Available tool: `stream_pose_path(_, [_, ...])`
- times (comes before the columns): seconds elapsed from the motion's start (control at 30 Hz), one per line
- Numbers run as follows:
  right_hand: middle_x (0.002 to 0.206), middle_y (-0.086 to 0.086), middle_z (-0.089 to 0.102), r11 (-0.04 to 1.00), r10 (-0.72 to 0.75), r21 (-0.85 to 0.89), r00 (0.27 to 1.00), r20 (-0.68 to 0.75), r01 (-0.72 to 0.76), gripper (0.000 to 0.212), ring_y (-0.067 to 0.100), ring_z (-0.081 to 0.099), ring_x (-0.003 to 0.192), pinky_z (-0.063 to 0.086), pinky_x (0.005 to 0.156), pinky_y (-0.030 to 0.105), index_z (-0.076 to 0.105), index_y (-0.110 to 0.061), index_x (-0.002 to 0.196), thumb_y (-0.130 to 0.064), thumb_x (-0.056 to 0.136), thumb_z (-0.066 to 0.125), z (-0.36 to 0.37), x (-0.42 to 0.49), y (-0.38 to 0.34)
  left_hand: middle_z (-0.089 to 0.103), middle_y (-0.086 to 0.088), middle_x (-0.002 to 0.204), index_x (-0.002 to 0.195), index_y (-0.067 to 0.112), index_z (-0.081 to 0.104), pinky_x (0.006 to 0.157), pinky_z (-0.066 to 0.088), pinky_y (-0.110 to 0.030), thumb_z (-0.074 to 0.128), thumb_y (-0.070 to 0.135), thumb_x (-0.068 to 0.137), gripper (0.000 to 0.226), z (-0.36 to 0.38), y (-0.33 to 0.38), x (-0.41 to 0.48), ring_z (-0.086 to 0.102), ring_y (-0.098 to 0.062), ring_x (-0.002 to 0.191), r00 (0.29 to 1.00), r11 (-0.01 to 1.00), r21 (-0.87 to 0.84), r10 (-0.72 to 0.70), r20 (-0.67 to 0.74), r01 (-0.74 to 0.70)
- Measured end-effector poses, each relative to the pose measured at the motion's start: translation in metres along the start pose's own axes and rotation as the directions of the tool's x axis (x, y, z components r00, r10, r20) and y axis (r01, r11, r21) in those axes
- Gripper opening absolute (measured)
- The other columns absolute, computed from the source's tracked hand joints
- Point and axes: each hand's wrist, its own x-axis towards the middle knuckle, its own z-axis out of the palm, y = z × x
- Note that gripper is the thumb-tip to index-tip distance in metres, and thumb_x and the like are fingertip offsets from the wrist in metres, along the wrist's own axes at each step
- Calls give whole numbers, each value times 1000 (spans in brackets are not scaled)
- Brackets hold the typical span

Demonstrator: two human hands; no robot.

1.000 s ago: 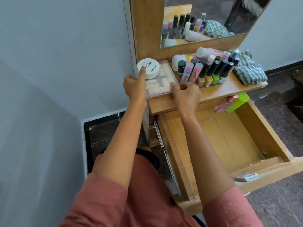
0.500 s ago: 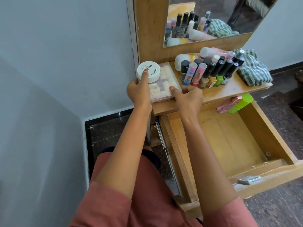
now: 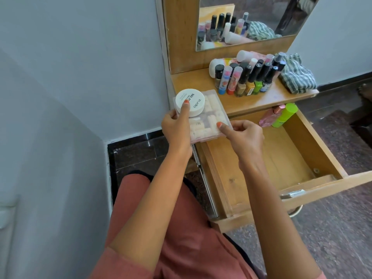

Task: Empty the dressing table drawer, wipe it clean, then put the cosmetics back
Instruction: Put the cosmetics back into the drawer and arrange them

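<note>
Both hands hold a clear plastic box (image 3: pixel 211 115) of pale pieces, lifted off the table top at its front left corner. A round white jar (image 3: pixel 190 103) lies on the box. My left hand (image 3: pixel 177 125) grips the box's left edge, its thumb pressing on the jar. My right hand (image 3: pixel 243 135) pinches the box's near right corner. The wooden drawer (image 3: pixel 298 158) stands pulled out below; a pink bottle (image 3: pixel 270 115) and a green bottle (image 3: pixel 284 115) lie at its back.
Several nail polish bottles and tubes (image 3: pixel 247 79) stand grouped on the table top (image 3: pixel 201 81), with a striped cloth (image 3: pixel 296 77) at its right end. A mirror (image 3: pixel 251 19) rises behind. A white wall is at left; dark floor surrounds the drawer.
Both hands have lifted the box with the jar off the table top and drawn it toward me, to the table's front left corner.
</note>
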Motion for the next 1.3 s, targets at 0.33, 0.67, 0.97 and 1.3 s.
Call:
stream_pose_path(0.33, [89,12,68,992,114,-49,993,24,-112,19,28,65,88,53,83,46,63,-16,76,-25,70,78,-69,-26,37,63,-7,111,114,6,56,79,57,-34,65,26,83,37,12,-45,-60,63,-18,100,997,999,35,-40,64,38])
stream_pose_path(0.67, [85,3,63,938,197,-297,980,30,-180,31,19,58,83,49,80,39,64,-8,90,-25,69,79,-108,-5,63,59,-4,120,125,12,48,90,52,-40,56,28,90,39,41,-84,-79,58,-18,103,981,976,172,-154,117,133])
stream_pose_path(0.97, [108,15,66,881,298,-409,951,85,-239,32,23,56,95,44,79,33,69,-6,102,-16,72,76,-96,38,80,44,-14,135,127,5,44,99,44,-45,46,29,95,40,70,-114,-46,46,-32,122,965,894,372,-263,-18,250])
stream_pose_path(1.3, [117,18,61,814,399,-489,914,80,-313,32,25,59,94,47,83,33,66,-2,101,-9,72,76,-68,67,92,15,-14,151,137,4,32,111,27,-40,37,20,98,42,83,-123,-33,22,-30,138,952,887,345,-282,-120,307])
